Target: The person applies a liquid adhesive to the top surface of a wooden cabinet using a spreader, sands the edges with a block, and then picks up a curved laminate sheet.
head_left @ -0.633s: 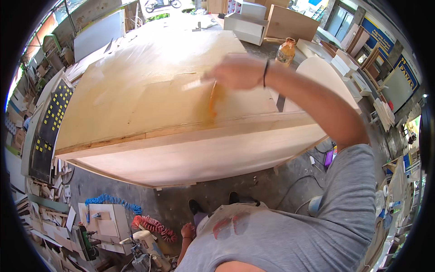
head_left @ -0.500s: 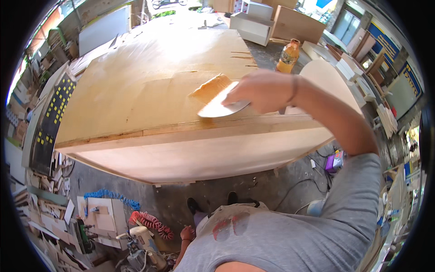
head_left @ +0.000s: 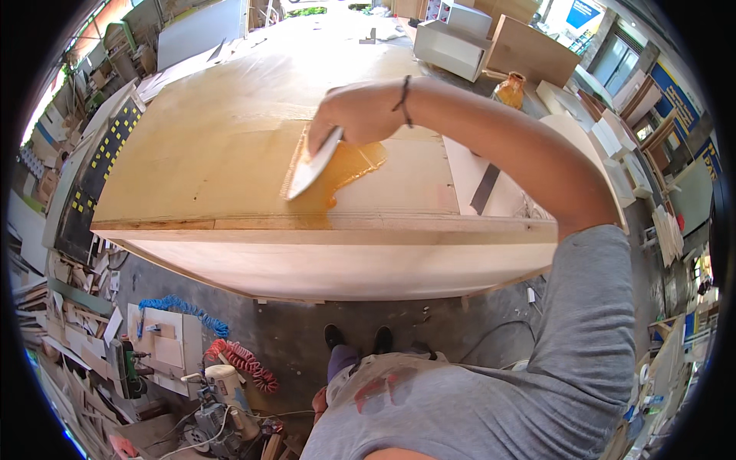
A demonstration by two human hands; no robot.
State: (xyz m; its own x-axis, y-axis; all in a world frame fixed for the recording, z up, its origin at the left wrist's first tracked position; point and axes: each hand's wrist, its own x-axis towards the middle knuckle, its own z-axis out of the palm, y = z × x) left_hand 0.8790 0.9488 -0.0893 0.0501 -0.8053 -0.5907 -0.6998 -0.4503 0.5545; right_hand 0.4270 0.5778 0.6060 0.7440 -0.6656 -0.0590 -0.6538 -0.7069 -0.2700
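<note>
My right hand [head_left: 356,115], wearing a dark wristband, is closed round a flat white glue spreader [head_left: 318,167]. The spreader stands tilted on a large pale wooden panel [head_left: 169,184], its lower edge in a pool of amber glue [head_left: 356,165]. Much of the panel's left part has a yellowish coat, while the wood to the right looks paler. Low beside my body, my left hand [head_left: 319,400] is mostly hidden by my shirt, so its fingers cannot be made out. A bottle of amber liquid [head_left: 509,92] stands beyond my right forearm, its lower part hidden.
A dark flat strip [head_left: 484,189] lies on the pale board at the right. White cabinet boxes [head_left: 452,50] stand at the back. On the floor at left are a blue coiled hose [head_left: 184,310], a red coiled hose [head_left: 244,364] and a compressor [head_left: 218,414].
My right hand has moved left across the panel with the spreader, which now stands steeper. A pool of amber glue shows to its right. My view has shifted slightly.
</note>
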